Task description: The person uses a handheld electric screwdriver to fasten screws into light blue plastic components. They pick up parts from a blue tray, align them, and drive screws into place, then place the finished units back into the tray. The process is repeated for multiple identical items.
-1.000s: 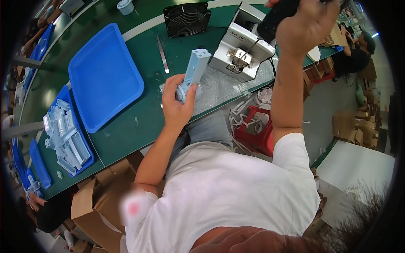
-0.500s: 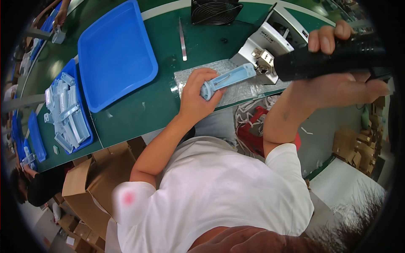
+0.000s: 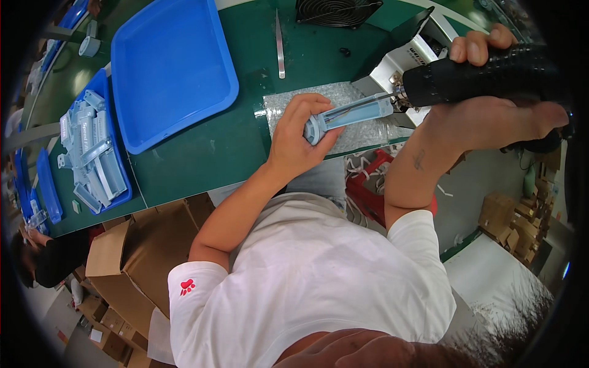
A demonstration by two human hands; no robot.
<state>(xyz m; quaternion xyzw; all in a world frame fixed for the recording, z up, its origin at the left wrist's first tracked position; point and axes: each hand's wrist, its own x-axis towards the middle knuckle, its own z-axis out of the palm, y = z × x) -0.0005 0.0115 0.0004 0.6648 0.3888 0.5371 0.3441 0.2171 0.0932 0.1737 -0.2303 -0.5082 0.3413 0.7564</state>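
Observation:
My left hand (image 3: pixel 299 136) grips a pale blue plastic housing (image 3: pixel 347 115), holding it sideways above a sheet of bubble wrap (image 3: pixel 319 101) on the green table (image 3: pixel 202 156). In my right hand (image 3: pixel 491 98) is a black electric screwdriver (image 3: pixel 485 73), gripped around its body. Its thin bit points left into the open end of the housing. A small white and grey machine (image 3: pixel 408 52) stands just behind the tool.
An empty blue tray (image 3: pixel 169 67) lies at the left of the table. A second blue tray (image 3: pixel 92 153) further left holds several pale blue housings. Metal tweezers (image 3: pixel 280 44) and a black fan (image 3: pixel 334 11) lie at the back. Cardboard boxes (image 3: pixel 144 257) stand below the table edge.
My right hand has brought the screwdriver down and left until its bit entered the housing. My left hand has tipped the housing from upright to sideways.

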